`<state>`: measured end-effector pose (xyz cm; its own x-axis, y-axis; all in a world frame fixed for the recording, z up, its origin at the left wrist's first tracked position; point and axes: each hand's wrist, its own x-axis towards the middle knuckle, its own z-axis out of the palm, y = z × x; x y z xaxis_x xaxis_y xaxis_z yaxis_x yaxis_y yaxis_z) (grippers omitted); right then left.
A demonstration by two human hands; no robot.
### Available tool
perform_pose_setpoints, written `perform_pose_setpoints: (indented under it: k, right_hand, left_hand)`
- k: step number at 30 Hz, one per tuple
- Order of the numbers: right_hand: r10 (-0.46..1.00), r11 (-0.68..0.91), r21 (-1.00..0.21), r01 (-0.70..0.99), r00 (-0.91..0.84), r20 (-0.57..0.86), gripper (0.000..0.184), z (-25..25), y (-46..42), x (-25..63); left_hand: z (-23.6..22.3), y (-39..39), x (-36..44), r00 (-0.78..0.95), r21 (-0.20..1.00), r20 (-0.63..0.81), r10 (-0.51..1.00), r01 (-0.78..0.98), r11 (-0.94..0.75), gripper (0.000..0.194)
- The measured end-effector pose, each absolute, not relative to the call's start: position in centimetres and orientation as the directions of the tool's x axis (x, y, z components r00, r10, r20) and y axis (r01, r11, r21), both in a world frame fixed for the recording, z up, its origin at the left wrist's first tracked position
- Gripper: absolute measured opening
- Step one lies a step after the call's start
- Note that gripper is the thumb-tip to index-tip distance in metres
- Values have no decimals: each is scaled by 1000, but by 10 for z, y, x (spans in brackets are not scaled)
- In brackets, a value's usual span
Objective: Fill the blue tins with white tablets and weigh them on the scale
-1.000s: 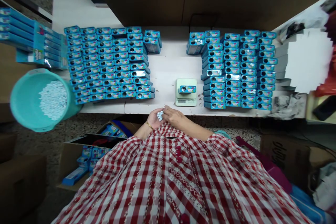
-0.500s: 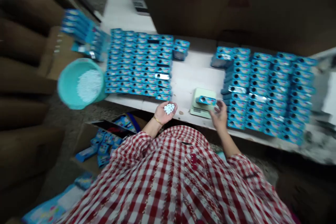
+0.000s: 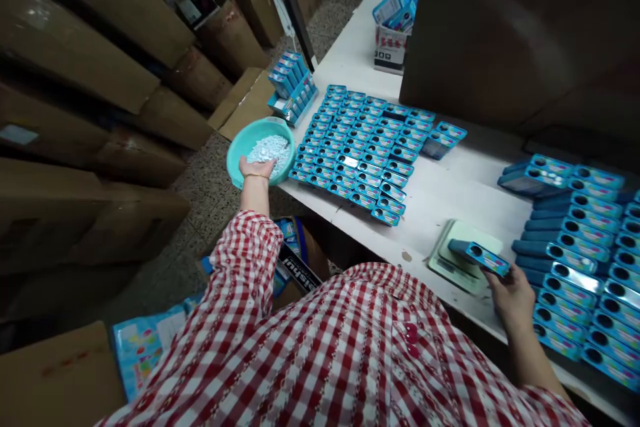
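Swung out to the left, the left hand (image 3: 257,169) now reaches into the round turquoise plastic tub (image 3: 241,145) of small whitish pellets (image 3: 275,145); its fingertips are hidden, so its grip cannot be told. The right hand (image 3: 513,293) has closed its grip round one end of the slim, glossy blue box (image 3: 483,258) at the pale-green plastic scale (image 3: 440,268). Uneven pulling could topple that narrow shape; an overfull palm could scatter pellets.
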<state>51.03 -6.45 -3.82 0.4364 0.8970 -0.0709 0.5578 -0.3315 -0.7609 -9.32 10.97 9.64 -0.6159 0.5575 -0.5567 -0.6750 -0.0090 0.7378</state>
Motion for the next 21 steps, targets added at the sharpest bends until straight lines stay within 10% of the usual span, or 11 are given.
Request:
perform_pose_setpoints:
  k: [15,19,21]
  right_hand:
    - [947,-274,-722,636,310,-86,59,-37,-70,513]
    - [950,-238,-771,591,308,-57,55,-28,-64,497]
    - [957,-171,-787,593,290,10,48,-15,-61,490]
  left_hand:
    - [97,102,-125,-683,883,-408,606,-464,72,73]
    - [92,80,-22,-376,784,-347,859,-620,45,54]
    - [86,53,62,-20,649,-476,879,-683,335,41]
